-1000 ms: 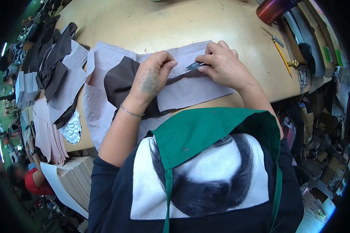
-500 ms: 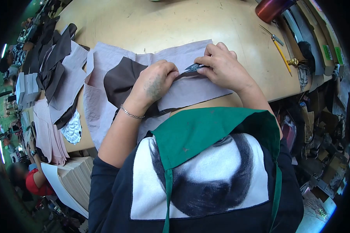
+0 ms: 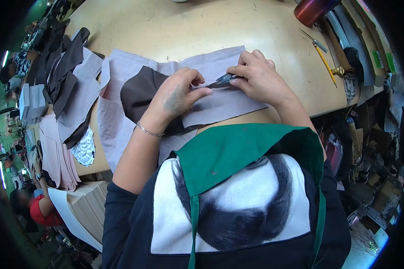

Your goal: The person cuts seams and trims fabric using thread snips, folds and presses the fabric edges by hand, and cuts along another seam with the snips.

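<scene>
Thin light-purple fabric (image 3: 220,105) lies in front of me with a dark brown piece (image 3: 141,92) on it, and a dark seam edge runs between my hands. My right hand (image 3: 258,76) pinches a small dark thread snipper (image 3: 225,78), whose blades point left along that edge. To its left, my left hand (image 3: 179,92) rests on the fabric at the seam, thumb and index finger apart, with the other fingers curled and partly hidden.
The table (image 3: 202,27) bears dark and lilac fabric pieces (image 3: 74,85) and pink ribbed cloth (image 3: 56,148) on the left. A red bottle (image 3: 310,12), an awl (image 3: 313,40) and a yellow pencil (image 3: 325,65) lie at right. A person in red (image 3: 45,208) is lower left.
My left hand first moved right to the seam and pinched it near the blades; now its thumb and index finger have spread apart. My right hand has barely shifted, still with the snipper.
</scene>
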Action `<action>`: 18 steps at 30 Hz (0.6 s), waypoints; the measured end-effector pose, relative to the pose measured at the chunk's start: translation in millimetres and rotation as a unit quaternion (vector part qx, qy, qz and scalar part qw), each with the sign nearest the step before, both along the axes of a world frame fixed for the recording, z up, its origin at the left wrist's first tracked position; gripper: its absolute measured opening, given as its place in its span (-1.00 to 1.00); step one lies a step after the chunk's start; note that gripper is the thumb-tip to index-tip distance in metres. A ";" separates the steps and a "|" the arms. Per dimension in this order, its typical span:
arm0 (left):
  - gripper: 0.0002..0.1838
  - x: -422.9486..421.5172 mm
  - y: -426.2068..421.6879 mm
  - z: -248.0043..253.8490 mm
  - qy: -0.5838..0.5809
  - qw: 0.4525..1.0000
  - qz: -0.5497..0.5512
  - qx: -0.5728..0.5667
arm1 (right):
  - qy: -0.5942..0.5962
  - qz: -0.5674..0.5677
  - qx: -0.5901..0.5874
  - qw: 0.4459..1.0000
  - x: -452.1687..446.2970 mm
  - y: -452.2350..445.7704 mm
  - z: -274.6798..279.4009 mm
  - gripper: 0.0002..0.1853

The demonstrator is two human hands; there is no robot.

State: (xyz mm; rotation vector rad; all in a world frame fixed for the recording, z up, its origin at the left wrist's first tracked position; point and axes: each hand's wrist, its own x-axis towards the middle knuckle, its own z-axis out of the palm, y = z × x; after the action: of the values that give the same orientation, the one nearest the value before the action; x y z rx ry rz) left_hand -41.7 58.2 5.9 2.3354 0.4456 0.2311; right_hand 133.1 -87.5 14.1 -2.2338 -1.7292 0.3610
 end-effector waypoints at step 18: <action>-0.83 8.3 5.9 -0.1 0.025 0.994 0.080 -0.064 | -0.010 0.018 0.042 0.999 -9.4 16.9 0.1 -0.70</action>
State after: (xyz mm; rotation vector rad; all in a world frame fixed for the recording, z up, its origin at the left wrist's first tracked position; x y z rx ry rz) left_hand -33.5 64.2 5.8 2.1863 0.6539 0.2148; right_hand 123.7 -70.5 14.1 -2.1578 -1.7627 0.2694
